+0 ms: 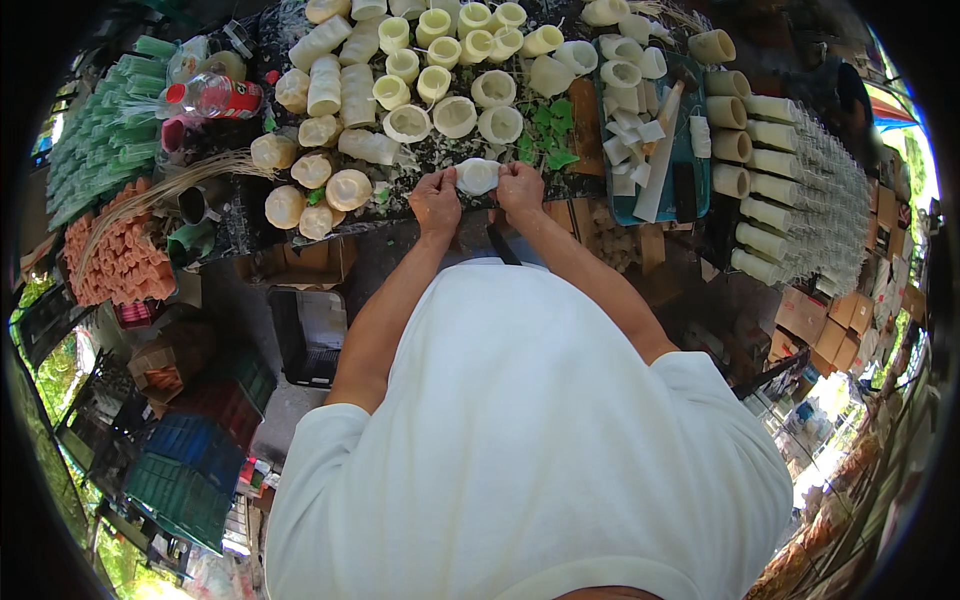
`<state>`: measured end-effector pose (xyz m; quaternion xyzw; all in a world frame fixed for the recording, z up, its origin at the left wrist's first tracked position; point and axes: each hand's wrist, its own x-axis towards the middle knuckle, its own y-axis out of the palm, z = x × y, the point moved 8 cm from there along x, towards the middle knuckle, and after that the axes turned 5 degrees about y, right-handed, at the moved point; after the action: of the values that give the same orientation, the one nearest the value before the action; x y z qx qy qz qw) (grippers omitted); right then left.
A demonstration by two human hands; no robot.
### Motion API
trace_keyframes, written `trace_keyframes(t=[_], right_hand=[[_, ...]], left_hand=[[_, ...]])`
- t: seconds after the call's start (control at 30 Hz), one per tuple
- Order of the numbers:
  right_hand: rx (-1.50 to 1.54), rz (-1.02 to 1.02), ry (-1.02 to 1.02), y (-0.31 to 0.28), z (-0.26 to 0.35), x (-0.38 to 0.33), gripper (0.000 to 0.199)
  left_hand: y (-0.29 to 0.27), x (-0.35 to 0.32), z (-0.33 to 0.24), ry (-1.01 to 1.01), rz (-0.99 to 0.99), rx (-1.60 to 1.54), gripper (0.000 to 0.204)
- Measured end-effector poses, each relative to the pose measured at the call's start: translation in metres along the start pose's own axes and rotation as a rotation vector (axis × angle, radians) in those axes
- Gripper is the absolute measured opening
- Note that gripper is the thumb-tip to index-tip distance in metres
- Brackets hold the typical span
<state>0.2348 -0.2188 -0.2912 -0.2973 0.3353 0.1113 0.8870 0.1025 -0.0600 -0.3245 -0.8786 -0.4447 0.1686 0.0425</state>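
Between my two hands, at the table's near edge, is a small white wax-like piece [478, 177] with a rounded, uneven rim. My left hand [436, 204] pinches its left side, and my right hand [521, 188] grips the right side. Fingers of both hands are curled in at the rim; their undersides are hidden. Just beyond stand pale hollow wax-like cups [455, 117], several with thick scalloped rims. To the left of my left hand lie creamy rounded pieces [349, 189]. Green leaf-shaped bits [552, 125] lie past my right hand.
A teal tray [622, 208] at right holds white offcuts and a long strip. Rows of pale cylinders [765, 217] stand beyond it. Green sticks [110, 140], pinkish-orange pieces [118, 250] and a red-capped bottle [213, 96] are at left. Stacked crates [180, 490] stand lower left.
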Motion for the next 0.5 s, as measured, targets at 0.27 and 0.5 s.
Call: trace_keyframes(t=[0.27, 0.5], right_hand=[[-0.131, 0.071, 0.133, 0.030, -0.092, 0.088, 0.025], [-0.167, 0.324, -0.077, 0.021, -0.025, 0.030, 0.024]], left_hand=[[0.000, 0.016, -0.012, 0.028, 0.154, 0.562, 0.035], [-0.006, 0.022, -0.015, 0.090, 0.239, 0.376, 0.024]])
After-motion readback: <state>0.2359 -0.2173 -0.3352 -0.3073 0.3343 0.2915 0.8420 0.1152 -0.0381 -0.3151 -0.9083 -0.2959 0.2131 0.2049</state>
